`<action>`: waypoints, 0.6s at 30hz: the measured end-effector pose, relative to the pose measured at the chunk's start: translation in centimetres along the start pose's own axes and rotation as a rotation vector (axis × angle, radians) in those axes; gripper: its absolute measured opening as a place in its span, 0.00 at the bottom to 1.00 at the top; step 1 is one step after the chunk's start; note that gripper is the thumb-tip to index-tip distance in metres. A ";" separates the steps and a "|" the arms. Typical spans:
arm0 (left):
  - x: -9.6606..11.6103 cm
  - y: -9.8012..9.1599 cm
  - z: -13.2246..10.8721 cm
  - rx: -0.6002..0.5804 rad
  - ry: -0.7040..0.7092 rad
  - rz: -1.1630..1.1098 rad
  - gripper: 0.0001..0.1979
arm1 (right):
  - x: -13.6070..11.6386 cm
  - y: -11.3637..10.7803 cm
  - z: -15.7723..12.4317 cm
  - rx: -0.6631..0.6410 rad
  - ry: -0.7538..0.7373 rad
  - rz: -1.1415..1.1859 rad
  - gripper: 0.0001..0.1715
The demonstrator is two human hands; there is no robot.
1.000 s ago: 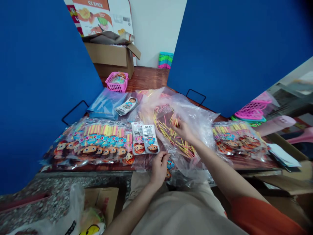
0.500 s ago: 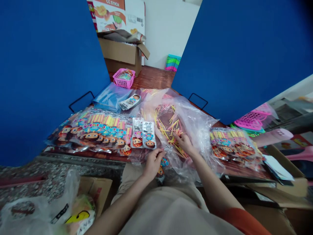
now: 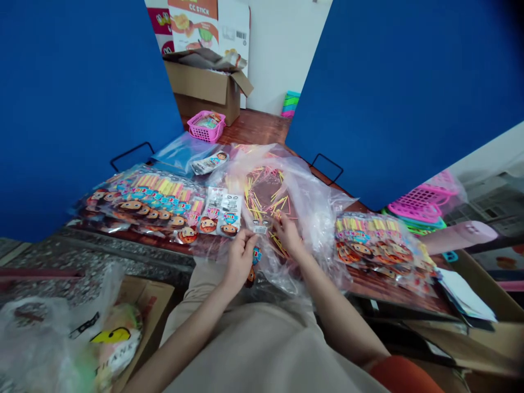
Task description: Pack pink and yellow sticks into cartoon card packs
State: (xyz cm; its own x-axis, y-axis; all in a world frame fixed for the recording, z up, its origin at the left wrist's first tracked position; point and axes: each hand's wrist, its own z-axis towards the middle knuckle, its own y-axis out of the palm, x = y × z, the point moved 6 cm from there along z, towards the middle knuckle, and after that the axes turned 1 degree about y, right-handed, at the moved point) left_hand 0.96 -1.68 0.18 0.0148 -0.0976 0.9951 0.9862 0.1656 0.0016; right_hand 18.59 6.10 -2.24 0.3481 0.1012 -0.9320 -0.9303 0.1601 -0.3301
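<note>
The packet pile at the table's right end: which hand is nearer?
Right. The right hand is on the clear bag beside the pile; the left hand holds a packet farther left.

Forearms reaching forward, left hand (image 3: 239, 257) in pinching grip — right hand (image 3: 289, 236) close beside, fingers bent

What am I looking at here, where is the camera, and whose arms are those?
There is no machine: the camera sits on a person's head and looks down, so the two bare arms entering from below are that person's own. This is the only view. The left hand grips a small printed packet at the near edge of the wooden table. The right hand lies in a clear plastic bag of loose coloured sticks; whether it pinches any is unclear. Piles of filled packets lie on the left and right, with a pink basket and cardboard box behind.
</note>
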 end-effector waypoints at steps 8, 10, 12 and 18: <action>0.0 0.8 0.2 -0.026 -0.030 0.036 0.08 | 1.7 -0.5 1.2 -0.014 0.322 0.619 0.10; 0.0 0.6 0.2 -0.040 -0.050 0.046 0.09 | 2.1 -0.4 1.7 -0.044 0.411 0.761 0.09; 0.0 0.6 0.1 -0.047 -0.068 0.040 0.10 | 2.4 -0.4 2.1 -0.051 0.438 0.790 0.10; -0.1 0.7 0.5 -0.048 -0.136 -0.010 0.11 | 1.4 -0.4 1.6 -0.007 0.397 0.808 0.10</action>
State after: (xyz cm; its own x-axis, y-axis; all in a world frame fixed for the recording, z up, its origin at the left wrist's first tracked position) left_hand 1.61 -1.09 0.10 -0.0140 0.0354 0.9993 0.9929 0.1184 0.0097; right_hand 19.68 7.74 -3.19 -0.4772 -0.1669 -0.8628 -0.8750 0.1811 0.4490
